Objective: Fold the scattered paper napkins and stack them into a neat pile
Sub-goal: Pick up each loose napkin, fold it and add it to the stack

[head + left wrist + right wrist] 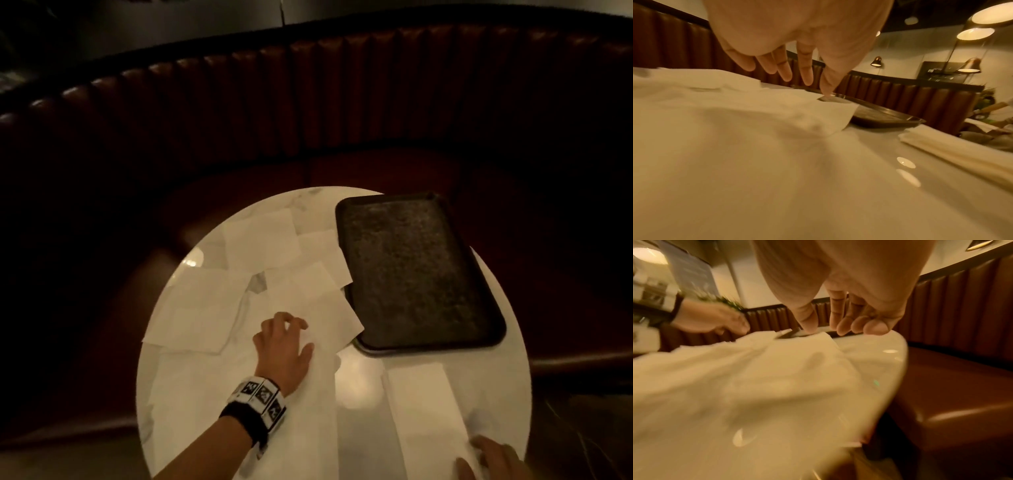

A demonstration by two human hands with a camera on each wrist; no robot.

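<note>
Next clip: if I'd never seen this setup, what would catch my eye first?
The round white table glows against the dark booth seating, littered with unfolded napkins across its left and middle. A black tray sits empty on the right. The left hand rests on a napkin at center, while the right hand is at the near end of a folded napkin at the near right edge.

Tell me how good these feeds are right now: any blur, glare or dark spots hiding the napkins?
Head view: dim, booth nearly black, lamp glare on the table beside the folded napkin; scattered napkins legible. Left wrist view: foreground napkin smeared, left hand sharp enough. Right wrist view: heavy motion blur, right hand soft.
</note>
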